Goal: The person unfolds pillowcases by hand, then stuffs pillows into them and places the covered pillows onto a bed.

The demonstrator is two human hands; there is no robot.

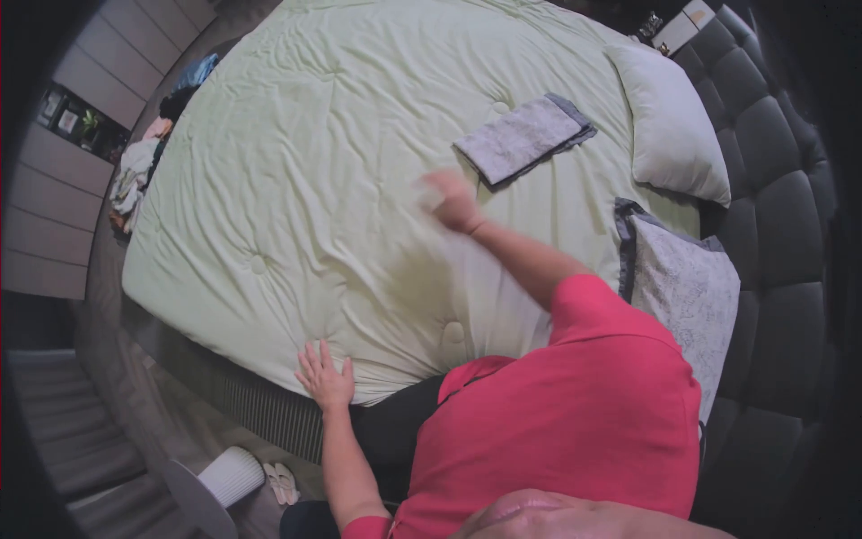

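Note:
A pale green quilt [314, 180] with wrinkles and tufted buttons covers the bed. My left hand [327, 375] lies flat on the quilt's near edge, fingers spread, holding nothing. Above the middle of the quilt is my right hand [451, 199], smeared by motion, so its fingers cannot be made out. Just beyond it lies a folded grey patterned cloth [523, 139] with a dark grey border.
A white pillow [669, 126] and a grey patterned pillow [682, 287] lie by the dark padded headboard [763, 207]. Clothes [139, 171] are heaped beyond the bed's left side. A round side table [197, 499], a ribbed white object [235, 474] and slippers [282, 483] are at the lower left.

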